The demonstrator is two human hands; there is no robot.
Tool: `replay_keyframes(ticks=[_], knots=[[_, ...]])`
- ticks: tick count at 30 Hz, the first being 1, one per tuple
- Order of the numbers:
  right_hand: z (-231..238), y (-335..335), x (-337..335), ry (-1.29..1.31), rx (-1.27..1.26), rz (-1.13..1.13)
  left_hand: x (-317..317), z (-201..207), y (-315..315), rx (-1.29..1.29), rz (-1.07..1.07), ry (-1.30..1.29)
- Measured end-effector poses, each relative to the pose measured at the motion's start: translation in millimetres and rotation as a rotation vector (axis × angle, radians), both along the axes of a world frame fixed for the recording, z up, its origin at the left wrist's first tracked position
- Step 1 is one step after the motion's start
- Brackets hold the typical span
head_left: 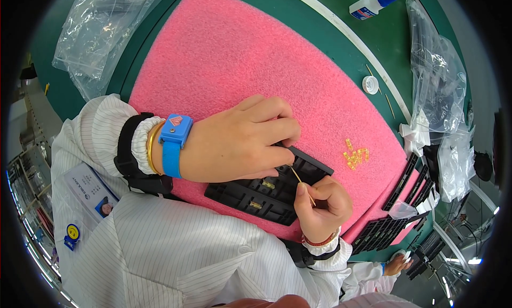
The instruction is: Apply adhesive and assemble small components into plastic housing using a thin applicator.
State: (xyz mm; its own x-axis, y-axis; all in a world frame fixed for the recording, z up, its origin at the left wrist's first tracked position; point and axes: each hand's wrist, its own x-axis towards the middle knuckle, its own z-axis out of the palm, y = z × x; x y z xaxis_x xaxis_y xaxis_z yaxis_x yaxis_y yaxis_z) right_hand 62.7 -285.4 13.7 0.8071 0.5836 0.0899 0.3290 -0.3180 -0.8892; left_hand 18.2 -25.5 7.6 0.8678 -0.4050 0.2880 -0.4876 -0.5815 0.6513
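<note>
A ribbed black plastic panel (pixel 277 215) lies tilted on the pink foam sheet (pixel 224 57), close to my body. Small brass-coloured inserts (pixel 256 205) sit in its recesses. My left hand (pixel 240 140), with a blue wrist strap (pixel 175 140), lies across the panel's far left part, fingers bent down and gripping it; its fingertips hide part of the surface. Between thumb and fingers of my right hand (pixel 324 207) is a thin wooden stick (pixel 296 175), its tip reaching the panel beside my left fingertips. Several small yellow pieces (pixel 356 156) lie loose on the foam.
On the green table (pixel 341 44) are a glue bottle with blue cap (pixel 373 6), a small white round cap (pixel 370 84) and thin sticks (pixel 390 105). Clear plastic bags (pixel 98 36) lie left and right. More black panels (pixel 380 234) and a co-worker's hand (pixel 397 265) appear at lower right.
</note>
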Motion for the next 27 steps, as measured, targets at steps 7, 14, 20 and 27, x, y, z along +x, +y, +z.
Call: replay_keyframes(ticks=[7,14,20,27], knots=[[0,-1,-1,0.022,0.008,-0.019,0,1,0,0.000,0.003,0.002],[-2,-4,-3,0.064,0.051,-0.048,0,2,-1,0.000,0.007,-0.003],[-1,-11,-3,0.133,0.155,-0.111,0,1,0,-0.011,-0.001,-0.001],[11,-11,5,0.058,0.307,-0.309,0,0,0,-0.018,-0.005,-0.046]])
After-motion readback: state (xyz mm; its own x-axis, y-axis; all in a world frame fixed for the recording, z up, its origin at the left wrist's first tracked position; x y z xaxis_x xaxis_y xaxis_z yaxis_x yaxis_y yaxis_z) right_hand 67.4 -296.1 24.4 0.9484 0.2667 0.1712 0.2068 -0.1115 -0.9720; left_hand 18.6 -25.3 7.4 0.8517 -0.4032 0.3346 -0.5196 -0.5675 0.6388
